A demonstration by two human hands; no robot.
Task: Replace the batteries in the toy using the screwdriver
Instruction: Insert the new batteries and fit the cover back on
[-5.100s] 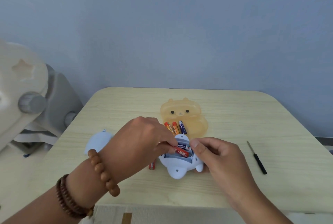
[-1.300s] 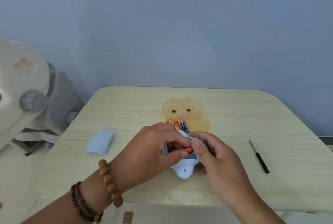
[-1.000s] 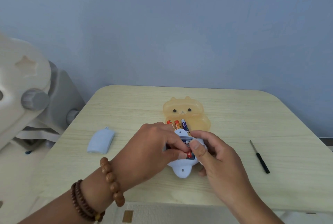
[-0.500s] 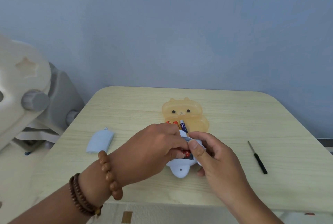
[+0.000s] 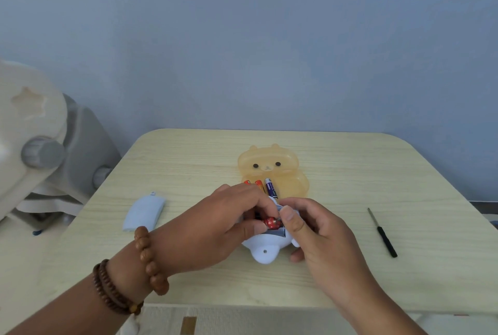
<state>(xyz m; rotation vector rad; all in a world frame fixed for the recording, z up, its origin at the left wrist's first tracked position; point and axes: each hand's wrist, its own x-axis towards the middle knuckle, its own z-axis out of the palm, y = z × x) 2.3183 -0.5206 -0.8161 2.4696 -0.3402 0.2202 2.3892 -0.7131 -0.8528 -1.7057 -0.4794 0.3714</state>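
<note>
A pale blue toy [image 5: 265, 249] lies belly-up near the table's front edge with its battery bay uncovered. My left hand [image 5: 215, 229] pinches a red battery [image 5: 272, 222] over the bay. My right hand [image 5: 320, 237] grips the toy's right side, thumb against the battery's end. The rest of the bay is hidden under my fingers. The toy's blue cover [image 5: 144, 212] lies off to the left. A small black-handled screwdriver [image 5: 382, 232] lies to the right, untouched.
An orange bear-shaped tray [image 5: 291, 173] sits just behind the toy, holding three batteries [image 5: 265, 186]. A grey and cream chair [image 5: 40, 151] stands left of the table. A blue wall rises behind the table [image 5: 350, 173].
Both hands stay on the toy. The red battery has been worked lower in the bay between my left fingers and right thumb. The loose battery seen left of the toy is hidden.
</note>
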